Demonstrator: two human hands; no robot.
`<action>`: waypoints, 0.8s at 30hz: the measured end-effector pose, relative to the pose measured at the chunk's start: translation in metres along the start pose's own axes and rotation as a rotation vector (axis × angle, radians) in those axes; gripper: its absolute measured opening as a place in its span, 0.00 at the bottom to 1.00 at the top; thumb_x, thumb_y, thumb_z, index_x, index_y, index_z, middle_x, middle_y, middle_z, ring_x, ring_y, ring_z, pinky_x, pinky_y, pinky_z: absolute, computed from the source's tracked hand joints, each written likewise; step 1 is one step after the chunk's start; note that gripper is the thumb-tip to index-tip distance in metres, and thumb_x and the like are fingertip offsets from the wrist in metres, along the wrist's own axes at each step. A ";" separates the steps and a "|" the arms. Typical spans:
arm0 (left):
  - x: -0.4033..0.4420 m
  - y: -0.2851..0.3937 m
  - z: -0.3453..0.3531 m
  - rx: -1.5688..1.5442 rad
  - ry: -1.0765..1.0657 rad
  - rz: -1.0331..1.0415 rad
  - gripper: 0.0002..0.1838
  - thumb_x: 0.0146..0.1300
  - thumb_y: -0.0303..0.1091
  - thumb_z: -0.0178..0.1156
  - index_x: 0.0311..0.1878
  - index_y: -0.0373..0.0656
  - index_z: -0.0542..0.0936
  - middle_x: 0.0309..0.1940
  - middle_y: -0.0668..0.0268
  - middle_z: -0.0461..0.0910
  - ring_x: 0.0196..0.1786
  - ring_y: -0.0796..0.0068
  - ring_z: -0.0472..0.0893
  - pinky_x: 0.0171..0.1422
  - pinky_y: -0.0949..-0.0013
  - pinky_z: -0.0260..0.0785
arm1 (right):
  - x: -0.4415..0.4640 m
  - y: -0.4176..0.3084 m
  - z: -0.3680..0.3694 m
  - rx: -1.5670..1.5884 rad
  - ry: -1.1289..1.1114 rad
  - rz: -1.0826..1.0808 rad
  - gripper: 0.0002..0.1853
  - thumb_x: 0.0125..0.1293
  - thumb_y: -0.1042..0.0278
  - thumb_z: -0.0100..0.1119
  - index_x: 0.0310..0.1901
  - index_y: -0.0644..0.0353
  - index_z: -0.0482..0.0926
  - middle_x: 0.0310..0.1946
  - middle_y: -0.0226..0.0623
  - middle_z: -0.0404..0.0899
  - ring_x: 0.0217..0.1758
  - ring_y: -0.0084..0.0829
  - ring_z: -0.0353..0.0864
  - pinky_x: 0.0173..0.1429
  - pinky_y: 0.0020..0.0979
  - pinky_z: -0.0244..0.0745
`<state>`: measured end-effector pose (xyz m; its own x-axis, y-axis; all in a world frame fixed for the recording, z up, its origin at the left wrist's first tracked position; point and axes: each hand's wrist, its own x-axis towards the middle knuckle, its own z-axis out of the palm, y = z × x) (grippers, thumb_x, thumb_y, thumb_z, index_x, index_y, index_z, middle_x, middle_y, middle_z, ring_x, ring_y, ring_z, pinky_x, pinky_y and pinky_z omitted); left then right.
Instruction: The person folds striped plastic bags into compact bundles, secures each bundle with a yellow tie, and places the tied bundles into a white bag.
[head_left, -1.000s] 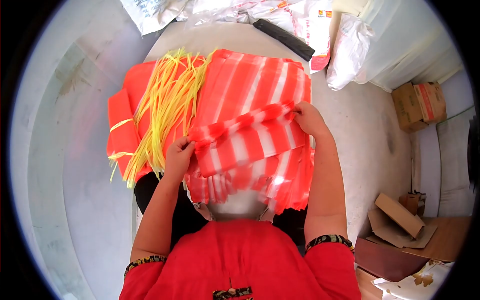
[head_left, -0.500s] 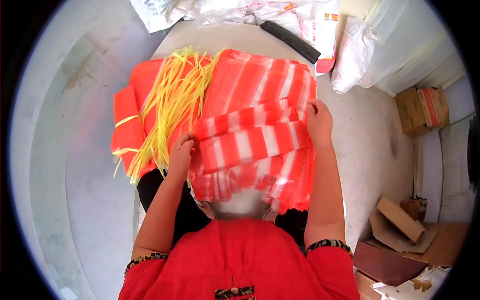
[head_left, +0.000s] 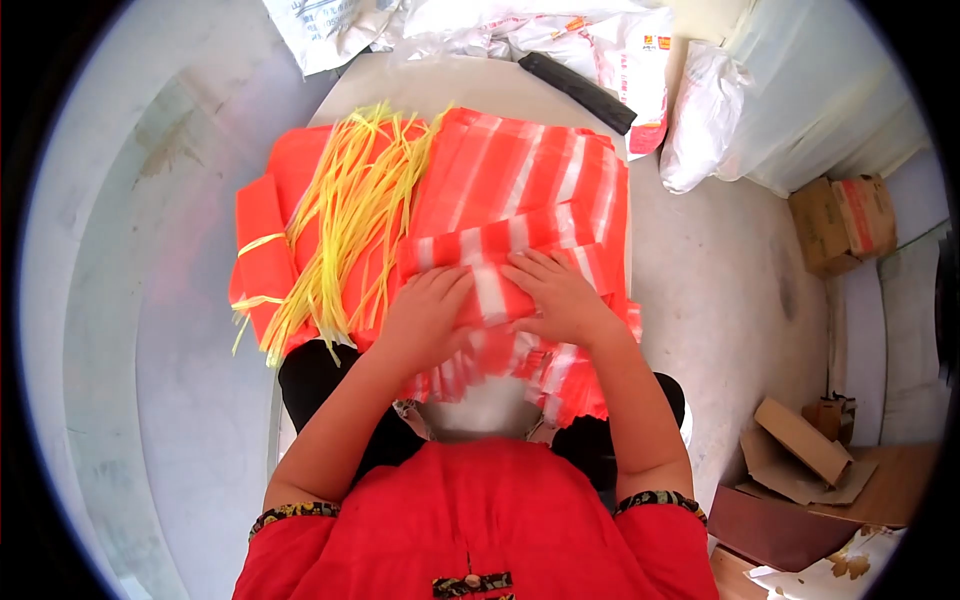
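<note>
A stack of red-and-white striped plastic sheets [head_left: 520, 165] lies on the table in front of me, its near part folded over into a band across the stack. My left hand [head_left: 428, 312] rests flat on the left part of this fold, fingers extended. On its middle and right part lies my right hand [head_left: 562, 300], palm down with the fingers spread. A bunch of yellow strips [head_left: 350, 210] is draped over plain red material to the left. Beside it is a red folded bundle [head_left: 262, 220] with yellow ties round it.
A long black object [head_left: 578, 92] lies across the table's far right, near white printed bags [head_left: 645, 75]. Another white bag [head_left: 705, 115] stands beyond the right edge. Cardboard boxes [head_left: 845, 222] are at the right, with an opened carton [head_left: 800, 455] lower down.
Both hands have moved inward from the side edges of the folded sheet. They let go of its edges and now lie flat on the fold.
</note>
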<state>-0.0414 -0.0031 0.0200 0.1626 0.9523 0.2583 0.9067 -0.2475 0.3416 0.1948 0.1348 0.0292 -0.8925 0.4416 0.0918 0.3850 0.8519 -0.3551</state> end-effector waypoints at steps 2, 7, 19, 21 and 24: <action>-0.001 0.000 0.002 0.035 -0.056 -0.034 0.43 0.53 0.40 0.73 0.73 0.35 0.72 0.75 0.49 0.70 0.77 0.49 0.69 0.81 0.47 0.61 | -0.010 0.011 -0.010 -0.059 -0.054 0.057 0.39 0.63 0.55 0.72 0.75 0.56 0.72 0.80 0.38 0.66 0.85 0.44 0.58 0.87 0.47 0.52; -0.009 0.003 0.004 0.159 -0.059 -0.011 0.44 0.54 0.39 0.71 0.75 0.34 0.70 0.77 0.47 0.69 0.79 0.48 0.68 0.83 0.48 0.58 | -0.025 0.030 -0.015 -0.157 -0.079 0.163 0.38 0.61 0.67 0.66 0.76 0.53 0.72 0.81 0.35 0.66 0.86 0.39 0.58 0.87 0.44 0.52; 0.005 0.012 -0.053 -0.161 -0.136 -0.264 0.28 0.58 0.29 0.64 0.65 0.41 0.80 0.55 0.52 0.84 0.57 0.49 0.83 0.61 0.54 0.77 | -0.039 0.004 -0.075 -0.163 -0.080 0.537 0.20 0.67 0.59 0.65 0.57 0.55 0.84 0.53 0.45 0.86 0.59 0.49 0.83 0.62 0.47 0.79; 0.007 0.004 -0.029 -0.011 0.062 -0.116 0.28 0.58 0.27 0.64 0.66 0.40 0.80 0.61 0.52 0.82 0.64 0.49 0.80 0.68 0.52 0.74 | -0.041 0.024 -0.046 -0.134 0.217 0.380 0.22 0.68 0.59 0.64 0.62 0.55 0.82 0.60 0.45 0.83 0.66 0.49 0.79 0.68 0.47 0.74; 0.013 0.016 -0.012 0.127 0.122 0.062 0.29 0.59 0.28 0.64 0.67 0.40 0.79 0.67 0.52 0.78 0.72 0.49 0.75 0.75 0.50 0.69 | -0.036 0.019 -0.018 -0.097 0.343 0.118 0.26 0.64 0.65 0.68 0.65 0.57 0.80 0.67 0.43 0.80 0.73 0.47 0.74 0.76 0.49 0.68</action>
<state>-0.0295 0.0032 0.0393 0.1786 0.9050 0.3861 0.9393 -0.2736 0.2069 0.2384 0.1398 0.0361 -0.7165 0.5930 0.3673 0.5156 0.8049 -0.2937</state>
